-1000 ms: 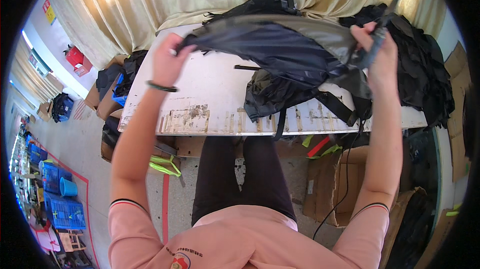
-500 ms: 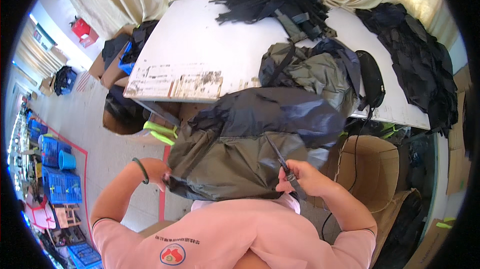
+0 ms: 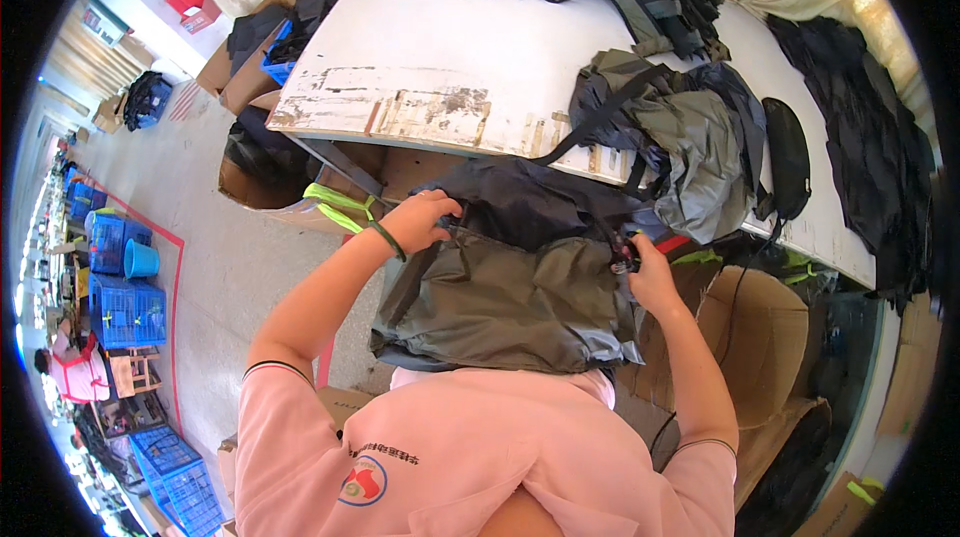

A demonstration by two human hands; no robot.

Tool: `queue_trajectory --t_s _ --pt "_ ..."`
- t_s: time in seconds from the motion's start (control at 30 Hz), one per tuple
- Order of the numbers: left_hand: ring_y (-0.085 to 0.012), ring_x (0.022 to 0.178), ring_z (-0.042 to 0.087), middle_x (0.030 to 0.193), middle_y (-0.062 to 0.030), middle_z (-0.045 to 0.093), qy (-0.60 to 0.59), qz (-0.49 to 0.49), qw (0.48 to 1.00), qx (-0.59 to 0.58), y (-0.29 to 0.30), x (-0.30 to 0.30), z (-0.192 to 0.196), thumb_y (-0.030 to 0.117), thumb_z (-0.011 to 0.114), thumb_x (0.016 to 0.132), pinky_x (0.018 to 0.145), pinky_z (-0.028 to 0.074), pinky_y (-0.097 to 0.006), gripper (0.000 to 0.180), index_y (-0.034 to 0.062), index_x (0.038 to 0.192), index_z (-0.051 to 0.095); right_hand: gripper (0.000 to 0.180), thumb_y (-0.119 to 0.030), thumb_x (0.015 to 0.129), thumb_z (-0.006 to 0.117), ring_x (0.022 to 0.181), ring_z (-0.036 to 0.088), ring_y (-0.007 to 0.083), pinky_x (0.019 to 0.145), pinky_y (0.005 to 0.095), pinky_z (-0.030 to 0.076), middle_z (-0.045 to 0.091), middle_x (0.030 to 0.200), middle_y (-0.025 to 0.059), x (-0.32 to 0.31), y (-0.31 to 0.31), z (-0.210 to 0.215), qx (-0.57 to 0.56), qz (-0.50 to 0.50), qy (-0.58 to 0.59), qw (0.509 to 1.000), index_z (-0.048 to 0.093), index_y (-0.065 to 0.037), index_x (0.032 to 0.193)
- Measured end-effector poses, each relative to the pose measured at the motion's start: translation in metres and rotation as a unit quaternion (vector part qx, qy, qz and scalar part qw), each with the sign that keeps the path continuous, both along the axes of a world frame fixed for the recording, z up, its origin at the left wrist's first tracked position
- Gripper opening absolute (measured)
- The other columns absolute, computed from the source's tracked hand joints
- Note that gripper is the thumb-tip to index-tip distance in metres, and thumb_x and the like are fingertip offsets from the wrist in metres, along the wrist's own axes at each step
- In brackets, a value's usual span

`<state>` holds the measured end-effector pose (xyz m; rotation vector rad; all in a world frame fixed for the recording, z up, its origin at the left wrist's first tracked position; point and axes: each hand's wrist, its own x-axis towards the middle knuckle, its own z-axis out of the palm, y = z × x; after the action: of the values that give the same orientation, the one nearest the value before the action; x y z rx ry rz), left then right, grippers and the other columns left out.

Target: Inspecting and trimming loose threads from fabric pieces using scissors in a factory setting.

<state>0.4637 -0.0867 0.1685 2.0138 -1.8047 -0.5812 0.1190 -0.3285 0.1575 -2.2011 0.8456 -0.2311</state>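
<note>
Gripping the olive-and-navy fabric bag [image 3: 500, 292] with my left hand [image 3: 420, 222] off the front edge of the white table [image 3: 430, 37], and a dark tool [image 3: 622, 257] with my right hand [image 3: 654, 275], I should keep tension even.

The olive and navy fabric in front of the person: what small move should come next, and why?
Perhaps the left hand should draw gently outward to smooth the fabric: it looks wrinkled, the left hand grips its left side, and the right hand holds a dark object, so the left seems freer.
</note>
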Motion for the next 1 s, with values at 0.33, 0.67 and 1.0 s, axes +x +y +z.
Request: queue_trajectory --t_s 0.33,0.67,1.0 --pt "-0.0297 0.088 0.056 0.083 -0.0110 0.058 0.097 -0.033 0.992 -0.080 0.009 0.021 0.016 0.008 0.076 0.065 0.080 0.044 -0.039 0.023 0.0042 0.074 0.055 0.034 -0.003 0.071 0.076 0.079 0.052 0.0153 0.075 0.0276 0.044 0.055 0.083 0.0054 -0.012 -0.013 -0.008 0.098 -0.011 -0.049 0.994 0.052 -0.002 0.094" --pt "-0.0011 0.073 0.042 0.081 0.0068 0.046 0.469 0.155 0.866 0.072 0.043 0.045 0.056 0.000 0.067 0.082 0.065 0.034 -0.017 0.022 0.0091 0.087 0.048 0.033 -0.002 0.076 0.075 0.085 0.053 0.0089 0.079 0.0242 0.044 0.057 0.090 0.0018 -0.038 -0.029 0.080 0.290 0.052 -0.081 0.952 0.051 -0.003 0.098" --pt "-0.0019 0.075 0.045 0.082 0.0065 0.046 0.487 0.157 0.858 0.052 0.046 0.045 0.050 0.003 0.069 0.081 0.067 0.036 -0.017 0.024 0.0093 0.089 0.048 0.030 0.001 0.072 0.075 0.082 0.054 0.0081 0.074 0.0236 0.045 0.059 0.088 0.0018 -0.041 -0.019 0.087 0.418 0.055 -0.056 0.905 0.052 -0.005 0.091"
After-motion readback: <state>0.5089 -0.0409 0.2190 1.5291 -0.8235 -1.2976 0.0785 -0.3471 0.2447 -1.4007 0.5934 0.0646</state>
